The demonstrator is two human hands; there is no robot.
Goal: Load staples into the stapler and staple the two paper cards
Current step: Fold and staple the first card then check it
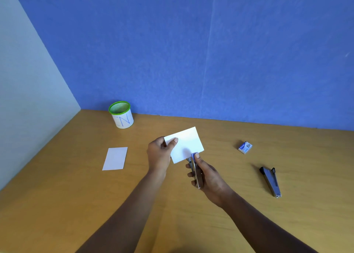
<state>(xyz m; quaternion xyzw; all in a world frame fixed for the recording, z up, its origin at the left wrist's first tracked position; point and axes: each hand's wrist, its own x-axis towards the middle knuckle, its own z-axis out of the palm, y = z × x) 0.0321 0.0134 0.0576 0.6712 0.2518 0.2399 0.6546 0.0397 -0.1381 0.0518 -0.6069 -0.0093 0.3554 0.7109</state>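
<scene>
The left hand pinches a white rectangular paper card by its upper-left corner, thumb flat on the top face and the other fingers curled underneath. It holds the card tilted above the yellow-brown wooden surface. Whether this is a single card or two stacked together cannot be told from this angle.

The right hand is wrapped around a small silver metal stapler with a blue cap, fingers curled along its body and the thumb pressed on the blue end. The stapler's nose meets the card's lower edge, near the right corner.

Counting the rest:
- A second white paper card lies flat on the surface to the left, well apart from the hands.
- There are two staplers in all. The other, a longer black-and-silver metal stapler, lies on the surface to the right with its top arm raised a little.
- One small blue-and-white cardboard box of staples sits beyond that stapler, near it but not touching.
- One round green-rimmed mesh cup stands upright at the back left (its white paper wrap carries blue lettering). It is close to the blue wall and a pale grey side panel.
</scene>
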